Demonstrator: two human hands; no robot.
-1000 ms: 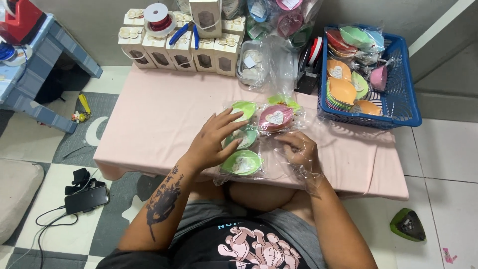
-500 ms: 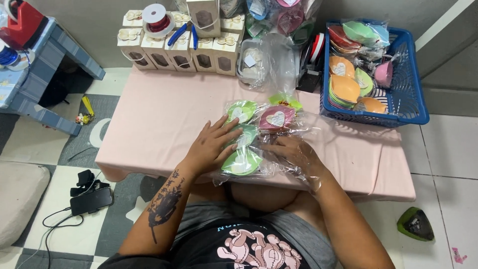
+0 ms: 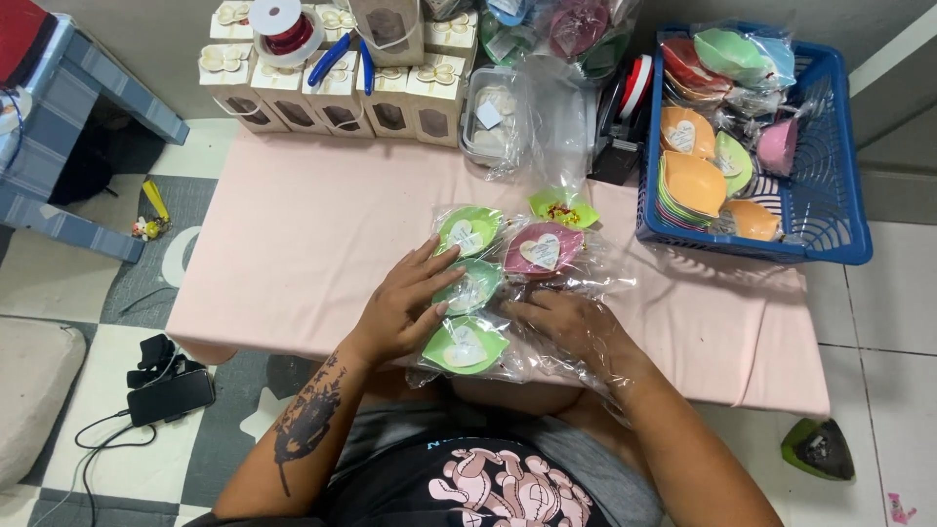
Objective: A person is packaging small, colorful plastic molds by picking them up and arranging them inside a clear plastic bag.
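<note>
Head view: mid-frame, both hands, left hand [image 3: 402,310] and right hand [image 3: 571,327], lay flat, unclenched, on bagged green dishes [image 3: 467,293] atop the pink desk [image 3: 293,244].

The person is wearing a dark short-sleeved top bearing a pale pink cartoon-like print, apparently with stitched outlines. Both forearms are showing bare; the left forearm is carrying a dark elongated tattoo. The bare left hand [image 3: 400,312] and bare right hand [image 3: 571,327] are showing no jewellery.

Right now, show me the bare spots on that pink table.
Left half of the pink table is bare, between the boxes and the left hand. Crowded: bagged dishes mid-table, blue basket right.
</note>
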